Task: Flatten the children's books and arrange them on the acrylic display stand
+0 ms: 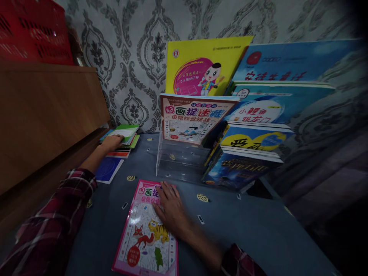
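My right hand (172, 211) lies with fingers stretched out over the upper right part of a pink picture book (143, 230), which rests flat on the table. A fox and a tiger are on its cover. Farther off at the left, my left hand (112, 142) reaches onto a stack of thin books (129, 134) with a green one on top. Its fingertips rest on the stack, but I cannot make out whether they grip anything. A blue booklet (109, 170) sticks out toward me from under the stack.
A clear acrylic rack (172, 168) holds a brown-edged picture book (189, 119), a yellow book (184, 61) and several blue books (253, 168). At left stands a wooden cabinet (48, 115) with a red basket (34, 34) on it. Patterned wallpaper (155, 50) covers the wall behind.
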The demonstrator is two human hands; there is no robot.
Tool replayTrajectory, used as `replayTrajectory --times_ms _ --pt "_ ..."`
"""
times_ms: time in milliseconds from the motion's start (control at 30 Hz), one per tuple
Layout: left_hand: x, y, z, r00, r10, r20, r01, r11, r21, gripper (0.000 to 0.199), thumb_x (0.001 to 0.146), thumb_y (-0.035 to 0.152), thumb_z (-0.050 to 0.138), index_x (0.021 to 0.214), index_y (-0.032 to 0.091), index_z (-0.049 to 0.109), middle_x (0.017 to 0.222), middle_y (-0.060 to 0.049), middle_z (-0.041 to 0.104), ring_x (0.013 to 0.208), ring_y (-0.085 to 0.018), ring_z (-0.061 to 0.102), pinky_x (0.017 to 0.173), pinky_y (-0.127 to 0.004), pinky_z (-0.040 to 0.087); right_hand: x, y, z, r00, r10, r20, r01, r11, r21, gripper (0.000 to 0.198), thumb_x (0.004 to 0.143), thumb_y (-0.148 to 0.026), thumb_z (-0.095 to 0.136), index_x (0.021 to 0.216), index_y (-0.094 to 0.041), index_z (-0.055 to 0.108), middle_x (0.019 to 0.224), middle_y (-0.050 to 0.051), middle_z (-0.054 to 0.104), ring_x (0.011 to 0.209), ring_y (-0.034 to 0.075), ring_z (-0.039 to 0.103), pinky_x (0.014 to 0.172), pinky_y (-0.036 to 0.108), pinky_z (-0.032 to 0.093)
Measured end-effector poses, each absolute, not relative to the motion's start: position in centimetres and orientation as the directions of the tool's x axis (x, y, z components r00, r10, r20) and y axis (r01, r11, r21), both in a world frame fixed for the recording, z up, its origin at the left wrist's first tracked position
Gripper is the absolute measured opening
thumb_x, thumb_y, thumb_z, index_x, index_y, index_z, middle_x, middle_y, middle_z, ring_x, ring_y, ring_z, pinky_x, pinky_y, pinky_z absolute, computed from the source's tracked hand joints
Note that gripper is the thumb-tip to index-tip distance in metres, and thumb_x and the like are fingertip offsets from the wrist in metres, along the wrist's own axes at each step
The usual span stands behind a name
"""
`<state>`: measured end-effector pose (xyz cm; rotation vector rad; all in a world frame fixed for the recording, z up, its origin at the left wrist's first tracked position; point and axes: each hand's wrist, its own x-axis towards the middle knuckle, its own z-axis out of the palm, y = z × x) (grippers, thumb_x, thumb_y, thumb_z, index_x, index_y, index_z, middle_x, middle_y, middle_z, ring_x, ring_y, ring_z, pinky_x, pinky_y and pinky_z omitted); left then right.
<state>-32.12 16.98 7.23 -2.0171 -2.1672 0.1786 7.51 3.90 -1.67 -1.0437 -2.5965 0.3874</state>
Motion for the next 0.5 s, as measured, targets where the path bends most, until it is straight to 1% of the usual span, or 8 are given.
replayTrajectory --times_ms 100,233,367,500 --pt "-31.6 16.9 7.0 -0.062 0.997 0.052 0.965 0.073 -0.254 0.043 0.097 0.04 0.05 0.131 0.015 0.059 0.133 -0.022 0.065 0.121 -0.033 0.064 0.094 -0.038 0.05 7.5 3.9 -1.8 -0.684 0.706 0.185 0.627 0.698 -0.345 0.055 0.099 -0.035 0.056 0.148 -0.012 0.053 0.158 0.02 0.046 0.15 0.034 0.039 0.123 0.057 0.031" --pt "-31.9 16.9 8.2 -0.078 0.994 0.077 0.953 0.097 -0.286 0.038 0.101 0.033 0.04 0.128 0.016 0.06 0.127 -0.022 0.068 0.114 -0.032 0.068 0.092 -0.039 0.051 7.4 3.9 -2.0 -0.691 0.698 0.189 0.623 0.707 -0.335 0.054 0.101 -0.037 0.054 0.149 -0.011 0.052 0.158 0.021 0.045 0.15 0.035 0.039 0.123 0.059 0.03" --pt "-32.9 17.6 10.9 -0.149 0.98 0.136 0.935 0.184 -0.304 0.04 0.103 0.034 0.031 0.127 0.015 0.056 0.12 -0.023 0.071 0.108 -0.033 0.071 0.09 -0.04 0.052 7.5 3.9 -1.8 -0.694 0.699 0.172 0.623 0.703 -0.343 0.055 0.102 -0.037 0.052 0.149 -0.009 0.051 0.159 0.021 0.043 0.151 0.035 0.037 0.123 0.06 0.028" --pt "-33.2 18.3 12.6 -0.188 0.968 0.169 0.921 0.233 -0.311 0.039 0.103 0.036 0.03 0.126 0.015 0.055 0.118 -0.023 0.072 0.109 -0.033 0.07 0.089 -0.04 0.052 7.5 3.8 -1.5 -0.698 0.699 0.157 0.619 0.699 -0.358 0.055 0.102 -0.037 0.053 0.149 -0.009 0.052 0.159 0.021 0.043 0.151 0.035 0.036 0.124 0.06 0.027"
